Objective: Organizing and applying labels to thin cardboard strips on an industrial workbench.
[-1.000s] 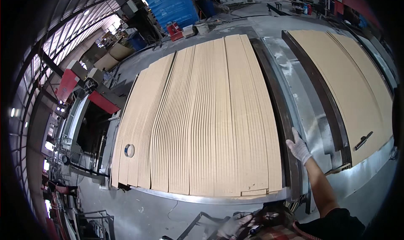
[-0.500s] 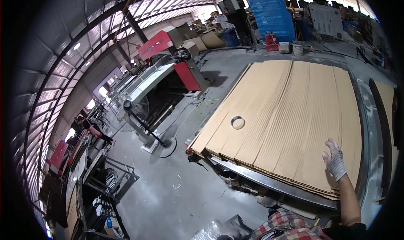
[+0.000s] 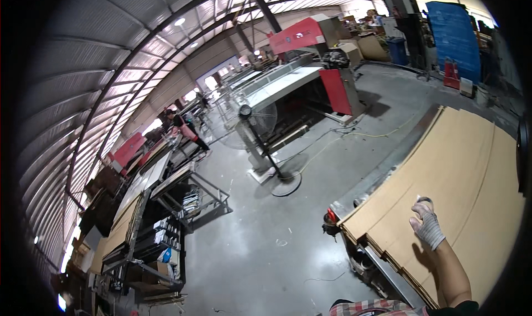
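Note:
My right hand (image 3: 426,226), in a pale glove with a grey knitted cuff, reaches over the near left part of a stack of brown cardboard sheets (image 3: 446,166). Its thumb stands apart from the fingers, so I read it as open. Just beyond the fingertips shows a small roll of tape (image 3: 425,199), its near edge covered by the fingers. Whether they touch it I cannot tell. A shadow of the hand falls on the top sheet. My left hand is out of view.
A pedestal fan (image 3: 255,127) stands on the grey floor, left of the stack. Behind it is a long red and grey machine (image 3: 299,36). At the left is a metal workbench (image 3: 191,177) with shelves. A person (image 3: 185,130) in a pink apron is farther off. A cable (image 3: 354,133) crosses the floor.
My view has swung left, so the stack now sits farther right in it. My right hand has moved across the cardboard to the tape roll, which lay apart from it before.

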`<state>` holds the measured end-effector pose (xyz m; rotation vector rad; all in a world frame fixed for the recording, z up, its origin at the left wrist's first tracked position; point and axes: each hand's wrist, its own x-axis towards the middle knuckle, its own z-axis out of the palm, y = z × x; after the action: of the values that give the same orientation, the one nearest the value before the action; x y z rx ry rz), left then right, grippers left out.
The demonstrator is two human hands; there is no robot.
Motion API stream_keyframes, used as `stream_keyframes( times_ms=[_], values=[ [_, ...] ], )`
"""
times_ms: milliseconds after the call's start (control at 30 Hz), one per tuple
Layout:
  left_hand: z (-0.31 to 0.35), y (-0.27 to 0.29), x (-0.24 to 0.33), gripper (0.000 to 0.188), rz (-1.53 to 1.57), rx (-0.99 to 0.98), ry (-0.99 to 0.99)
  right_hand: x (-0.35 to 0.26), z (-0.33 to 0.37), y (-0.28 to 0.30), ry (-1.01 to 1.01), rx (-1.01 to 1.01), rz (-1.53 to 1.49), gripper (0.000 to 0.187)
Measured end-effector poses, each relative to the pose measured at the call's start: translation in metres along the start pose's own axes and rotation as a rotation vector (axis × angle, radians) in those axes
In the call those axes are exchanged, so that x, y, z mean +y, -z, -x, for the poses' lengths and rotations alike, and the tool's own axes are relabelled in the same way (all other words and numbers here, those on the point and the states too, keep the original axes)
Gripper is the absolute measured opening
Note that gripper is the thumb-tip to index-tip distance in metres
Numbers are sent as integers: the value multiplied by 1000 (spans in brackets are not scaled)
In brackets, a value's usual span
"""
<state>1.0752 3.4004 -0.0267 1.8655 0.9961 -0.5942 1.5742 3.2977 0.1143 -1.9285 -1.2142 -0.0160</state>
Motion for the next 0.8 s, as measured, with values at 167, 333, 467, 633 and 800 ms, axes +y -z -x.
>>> stream_keyframes(
  times_ms=[167,333,467,633,800],
  values=[
    [3,64,-80,52,167,125,75,-65,-109,-120,105,-101,-101,32],
    [-32,181,-155,53,140,146,-24,-54,-194,-262,79,-415,269,49],
    [-94,376,-139,49,240,33,96,-61,-239,-292,-484,-1172,762,81],
    [-227,537,-90,48,104,-115,-92,-5,-231,-326,-479,-1178,1315,51],
    [-389,646,31,45,-39,-102,-472,-60,-268,-310,-659,-1121,1196,44]
  ],
)
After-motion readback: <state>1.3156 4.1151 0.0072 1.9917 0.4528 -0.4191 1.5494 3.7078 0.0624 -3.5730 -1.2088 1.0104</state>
